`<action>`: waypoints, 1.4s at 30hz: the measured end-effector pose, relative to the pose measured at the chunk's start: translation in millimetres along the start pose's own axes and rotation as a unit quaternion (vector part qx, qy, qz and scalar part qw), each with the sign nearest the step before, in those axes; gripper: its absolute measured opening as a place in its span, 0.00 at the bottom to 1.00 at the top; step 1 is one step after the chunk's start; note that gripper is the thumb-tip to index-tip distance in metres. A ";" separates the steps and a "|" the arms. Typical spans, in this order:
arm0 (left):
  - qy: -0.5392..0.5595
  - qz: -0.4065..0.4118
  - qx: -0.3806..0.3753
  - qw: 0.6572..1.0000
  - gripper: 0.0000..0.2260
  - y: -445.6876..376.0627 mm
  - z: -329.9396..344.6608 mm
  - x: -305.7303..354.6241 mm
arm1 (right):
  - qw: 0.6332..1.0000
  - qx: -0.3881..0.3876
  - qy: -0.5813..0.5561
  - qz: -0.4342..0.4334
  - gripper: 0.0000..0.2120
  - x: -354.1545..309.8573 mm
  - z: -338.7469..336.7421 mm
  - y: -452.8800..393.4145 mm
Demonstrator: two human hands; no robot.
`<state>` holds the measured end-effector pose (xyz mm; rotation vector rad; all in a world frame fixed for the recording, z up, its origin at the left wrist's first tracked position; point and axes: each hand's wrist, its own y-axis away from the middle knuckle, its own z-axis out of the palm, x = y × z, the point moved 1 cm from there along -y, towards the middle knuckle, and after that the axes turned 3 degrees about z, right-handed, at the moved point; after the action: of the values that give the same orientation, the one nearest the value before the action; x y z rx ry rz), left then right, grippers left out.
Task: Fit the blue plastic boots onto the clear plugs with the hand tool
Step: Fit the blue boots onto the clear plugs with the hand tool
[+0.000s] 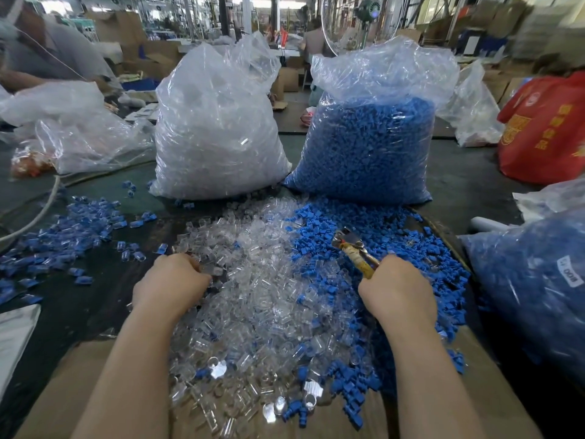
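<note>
head view: left hand [171, 280] curls into the clear plugs [253, 280] at mid-bench, its grip hidden; right hand [397, 288] clasps the hand tool [356, 251] over the blue boots [364, 236]. finished pieles lie toward the left edge; most remain.

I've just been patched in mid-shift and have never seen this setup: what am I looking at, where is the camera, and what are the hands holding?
There is no machine here: one head-worn camera looks down at a person's bare arms. The left hand is curled into the loose pile of clear plugs; what it holds, if anything, is hidden. The right hand grips the hand tool, whose metal head points over the pile of blue boots. Behind stand a bag of clear plugs and a bag of blue boots. To the left lie what look like finished pieces.
</note>
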<state>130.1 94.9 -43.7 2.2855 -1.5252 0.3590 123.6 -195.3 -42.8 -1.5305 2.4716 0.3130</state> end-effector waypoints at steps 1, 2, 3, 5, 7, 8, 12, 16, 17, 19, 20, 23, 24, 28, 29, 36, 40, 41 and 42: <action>0.008 0.006 0.006 1.000 0.04 1.4 0.6 1.8 | 1.000 -0.001 0.004 -0.002 0.07 -0.3 0.4 0.1; 0.015 0.012 0.010 1.000 0.02 2.7 1.9 3.5 | 1.000 -0.001 0.007 -0.004 0.07 -0.4 0.8 0.1; 0.025 0.018 0.014 0.999 0.03 4.2 2.9 5.2 | 1.000 0.000 0.008 -0.005 0.08 -0.5 1.1 0.1; 0.058 0.031 0.021 0.998 0.05 6.9 3.4 8.0 | 1.000 0.001 0.007 -0.005 0.10 -0.6 1.2 0.0; 0.095 0.044 0.025 0.994 0.06 8.3 2.8 10.3 | 1.000 0.003 0.011 -0.007 0.11 -0.9 1.3 -0.2; 0.110 0.050 0.029 0.992 0.06 9.2 2.4 11.6 | 1.000 0.004 0.012 -0.007 0.11 -0.9 1.6 -0.3; 0.186 0.072 0.064 0.978 0.06 13.3 -0.2 19.5 | 1.000 0.003 0.015 -0.005 0.10 -0.1 3.7 -1.6; 0.279 0.116 0.051 0.952 0.05 19.0 0.8 29.4 | 1.000 0.005 0.014 0.006 0.10 0.3 6.6 -3.6; 0.300 0.127 0.049 0.944 0.04 20.3 1.3 32.7 | 1.000 0.006 0.013 0.009 0.10 0.1 7.1 -4.3; 0.328 0.146 0.052 0.932 0.03 22.6 2.6 39.2 | 1.000 0.004 0.016 0.012 0.11 -0.2 7.5 -5.3; 0.337 0.153 0.052 0.928 0.03 23.4 3.6 42.5 | 1.000 0.002 0.018 0.012 0.11 -0.7 7.6 -5.7; 0.356 0.167 0.041 0.918 0.03 26.5 6.9 51.6 | 1.000 -0.006 0.019 0.008 0.08 -1.4 7.1 -5.2; 0.356 0.173 0.036 0.918 0.03 27.5 8.0 53.9 | 1.000 -0.007 0.019 0.006 0.07 -1.5 6.6 -4.8; 0.386 0.181 0.009 0.905 0.01 31.2 12.2 60.6 | 1.000 -0.006 0.015 -0.006 0.06 -2.1 3.7 -2.4; 0.401 0.174 0.005 0.900 0.02 32.2 12.7 62.3 | 1.000 -0.005 0.016 -0.008 0.06 -2.5 3.1 -1.7; 0.478 0.145 -0.017 0.866 0.03 36.8 13.1 70.9 | 0.997 0.042 -0.059 -0.019 0.08 -2.9 2.2 -2.9; 0.570 0.122 -0.073 0.809 0.05 39.9 13.7 75.7 | 0.984 0.032 -0.170 -0.047 0.09 -3.7 3.8 -6.7; 0.596 0.109 -0.093 0.790 0.05 41.1 14.4 77.2 | 0.977 0.032 -0.201 -0.060 0.08 -4.4 3.8 -6.9; 0.618 0.097 -0.110 0.772 0.06 42.3 15.1 78.8 | 0.969 0.033 -0.232 -0.071 0.07 -5.2 3.6 -6.8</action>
<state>121.2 8.2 -18.5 1.1222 -0.9373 1.3175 132.2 -192.8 -45.1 -1.4053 1.9809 0.4939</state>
